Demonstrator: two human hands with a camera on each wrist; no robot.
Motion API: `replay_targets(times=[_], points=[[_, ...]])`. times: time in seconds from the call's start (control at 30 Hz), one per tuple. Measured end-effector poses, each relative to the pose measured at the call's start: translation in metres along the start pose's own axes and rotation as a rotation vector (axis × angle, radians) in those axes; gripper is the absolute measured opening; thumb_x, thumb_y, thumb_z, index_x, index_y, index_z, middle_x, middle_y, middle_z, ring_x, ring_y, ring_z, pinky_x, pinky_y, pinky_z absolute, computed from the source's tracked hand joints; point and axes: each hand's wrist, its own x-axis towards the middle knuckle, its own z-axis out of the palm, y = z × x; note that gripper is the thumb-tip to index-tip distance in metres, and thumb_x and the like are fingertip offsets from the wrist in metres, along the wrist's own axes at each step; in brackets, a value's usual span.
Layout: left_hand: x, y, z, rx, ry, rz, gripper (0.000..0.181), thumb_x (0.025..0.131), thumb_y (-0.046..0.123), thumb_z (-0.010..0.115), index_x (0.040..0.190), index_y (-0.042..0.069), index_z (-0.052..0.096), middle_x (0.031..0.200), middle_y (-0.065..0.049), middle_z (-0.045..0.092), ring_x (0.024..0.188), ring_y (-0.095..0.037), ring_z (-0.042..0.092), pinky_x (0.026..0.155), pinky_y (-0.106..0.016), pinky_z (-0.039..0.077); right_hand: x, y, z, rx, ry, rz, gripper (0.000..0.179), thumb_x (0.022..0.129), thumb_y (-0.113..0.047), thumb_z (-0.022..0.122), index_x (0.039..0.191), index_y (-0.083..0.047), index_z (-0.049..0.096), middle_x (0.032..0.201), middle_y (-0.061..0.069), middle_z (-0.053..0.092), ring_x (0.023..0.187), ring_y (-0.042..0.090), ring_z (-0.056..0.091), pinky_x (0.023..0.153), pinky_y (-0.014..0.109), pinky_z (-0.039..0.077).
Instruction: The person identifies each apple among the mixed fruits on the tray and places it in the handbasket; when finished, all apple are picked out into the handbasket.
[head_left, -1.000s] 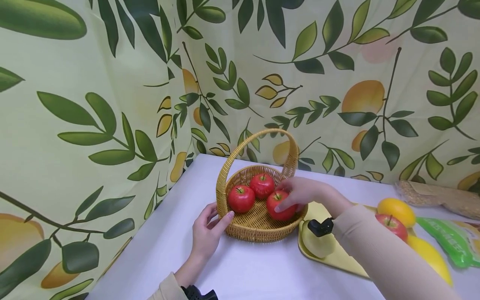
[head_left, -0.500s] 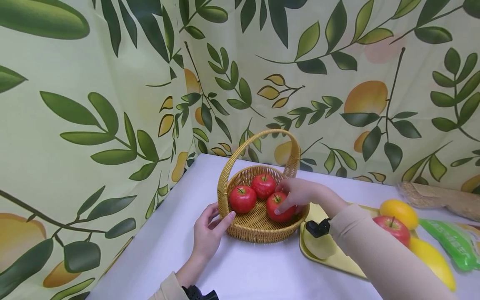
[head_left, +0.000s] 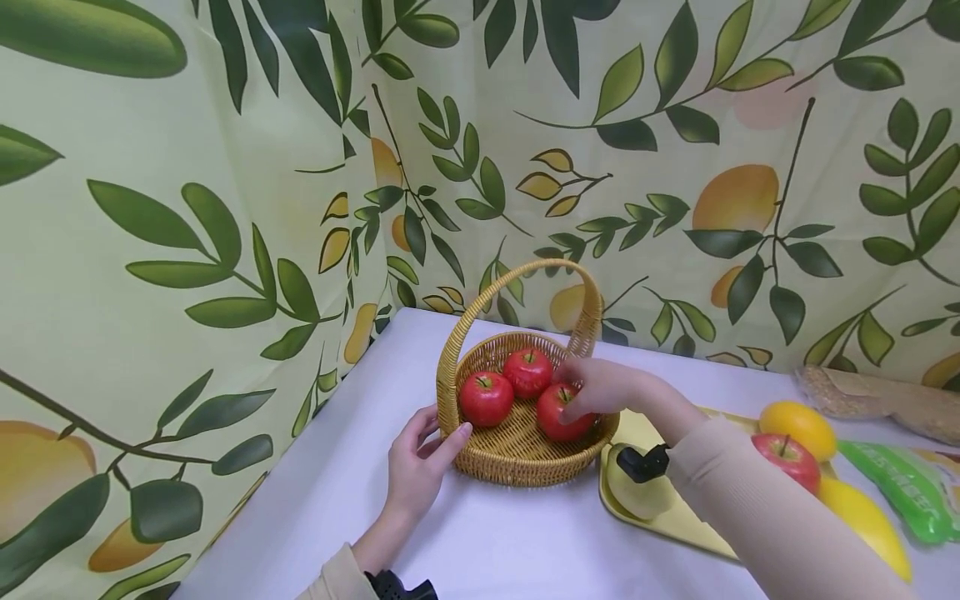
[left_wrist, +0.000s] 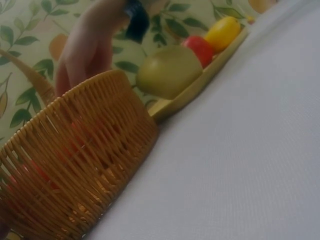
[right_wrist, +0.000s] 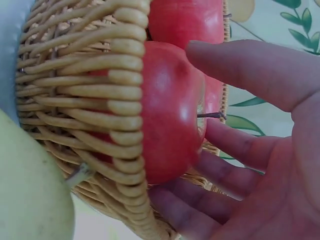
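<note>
A wicker basket [head_left: 517,468] with a tall arched handle stands on the table. Inside lie three red apples: one on the left [head_left: 486,399], one at the back [head_left: 527,372] and one on the right [head_left: 558,412]. My left hand [head_left: 416,467] holds the basket's left side, thumb at the rim. My right hand [head_left: 603,387] reaches over the right rim, its spread fingers around the right apple. In the right wrist view the thumb [right_wrist: 250,67] stands slightly off that apple [right_wrist: 170,112], while the other fingers lie along its far side, partly hidden.
Right of the basket is a yellow tray [head_left: 701,533] with a pale green pear [head_left: 636,492], a red apple [head_left: 787,458] and yellow fruit [head_left: 798,427]. A larger yellow fruit [head_left: 862,525], a green packet [head_left: 907,492] and a clear bag [head_left: 862,392] lie farther right.
My right thumb has drawn back from the front of the right apple, and the hand has loosened a little. The left hand and basket stay in place.
</note>
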Motion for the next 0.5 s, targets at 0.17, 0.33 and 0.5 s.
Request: replay_targets(times=[0.17,0.33,0.5], points=[[-0.001,-0.002,0.001,0.009,-0.002,-0.012,0.034,0.091,0.030,0.077,0.122,0.018,0.070,0.117,0.002,0.071,0.113,-0.021,0.065,0.096,-0.047,0.052,-0.006,0.006,0.002,-0.001,0.037,-0.042,0.060,0.083,-0.026,0.083,0.134,-0.006,0.058,0.133,0.013,0.059,0.124,0.036,0.052,0.098,0.058,0.050],[-0.001,-0.003,0.001,0.008,-0.003,-0.012,0.036,0.091,0.030,0.077,0.123,0.014,0.070,0.117,0.002,0.071,0.113,-0.020,0.065,0.096,-0.047,0.052,-0.016,0.012,0.003,0.034,0.091,-0.089,0.057,0.087,-0.031,0.080,0.135,-0.007,0.060,0.134,0.013,0.060,0.124,0.037,0.055,0.098,0.057,0.049],[0.000,-0.003,0.001,0.008,0.002,-0.007,0.036,0.091,0.030,0.077,0.123,0.015,0.070,0.119,0.000,0.071,0.113,-0.020,0.065,0.096,-0.048,0.052,-0.030,0.020,0.001,0.119,0.134,-0.123,0.055,0.092,-0.033,0.075,0.137,-0.005,0.059,0.138,0.015,0.059,0.128,0.042,0.055,0.099,0.058,0.049]])
